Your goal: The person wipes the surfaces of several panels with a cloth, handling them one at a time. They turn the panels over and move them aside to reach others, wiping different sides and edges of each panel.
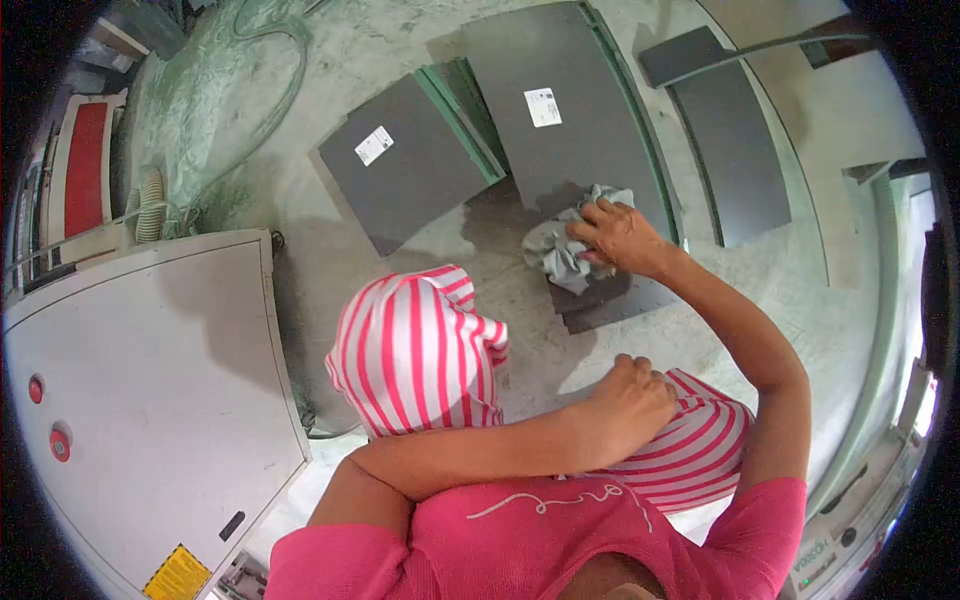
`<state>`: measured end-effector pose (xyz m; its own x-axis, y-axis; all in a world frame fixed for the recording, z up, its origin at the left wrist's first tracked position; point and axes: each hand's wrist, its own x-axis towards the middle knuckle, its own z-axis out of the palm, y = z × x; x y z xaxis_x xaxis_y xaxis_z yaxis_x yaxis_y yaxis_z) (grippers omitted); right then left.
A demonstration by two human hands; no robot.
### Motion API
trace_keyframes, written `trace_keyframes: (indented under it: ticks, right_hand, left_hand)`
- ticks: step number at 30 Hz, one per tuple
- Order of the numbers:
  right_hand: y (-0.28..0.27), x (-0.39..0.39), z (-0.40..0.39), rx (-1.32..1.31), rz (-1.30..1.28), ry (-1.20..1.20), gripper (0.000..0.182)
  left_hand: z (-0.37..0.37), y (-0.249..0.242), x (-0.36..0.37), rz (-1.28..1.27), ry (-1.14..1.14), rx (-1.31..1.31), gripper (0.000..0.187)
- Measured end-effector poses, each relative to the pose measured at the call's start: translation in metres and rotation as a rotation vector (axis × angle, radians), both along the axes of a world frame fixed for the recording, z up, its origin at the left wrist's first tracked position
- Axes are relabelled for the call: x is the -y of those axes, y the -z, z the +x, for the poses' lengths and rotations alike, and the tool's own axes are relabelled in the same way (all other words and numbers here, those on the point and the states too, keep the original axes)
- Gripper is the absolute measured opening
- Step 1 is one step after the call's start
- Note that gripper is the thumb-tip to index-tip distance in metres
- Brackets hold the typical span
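Observation:
My right hand [622, 238] grips a crumpled light grey cloth [565, 252], with the fingers bunched into it. The cloth lies against the near part of a stack of dark grey panels [560, 70]; the panels have green edges, and a white label [543, 107] is on the top one. Across my body, my left hand [632, 405] rests on my right knee, in pink-striped trousers [690, 450]. Its fingers are curled in and I see nothing in them.
A smaller dark panel stack [410, 165] sits to the left, and a narrow dark panel [730, 150] to the right. A white cabinet [150, 370] with red buttons stands at my left. A hose [290, 90] runs along the dusty floor behind.

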<state>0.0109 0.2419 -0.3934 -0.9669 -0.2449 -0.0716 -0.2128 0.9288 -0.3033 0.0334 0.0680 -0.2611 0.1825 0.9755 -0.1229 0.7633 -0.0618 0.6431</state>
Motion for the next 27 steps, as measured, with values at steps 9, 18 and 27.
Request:
trace_keyframes:
  ticks: [9, 18, 27]
  right_hand:
    - [0.028, -0.039, -0.144, -0.195, 0.007, 0.386, 0.035]
    - [0.036, -0.114, -0.154, -0.129, 0.171, 0.922, 0.039]
    - [0.0, -0.07, -0.032, 0.203, 0.247, 0.548, 0.041]
  left_hand:
    - [-0.011, -0.016, 0.013, -0.054, 0.059, 0.04, 0.019]
    - [-0.029, -0.025, 0.013, -0.129, 0.055, 0.055, 0.021]
    - [-0.019, -0.018, 0.019, 0.032, -0.004, 0.107, 0.018]
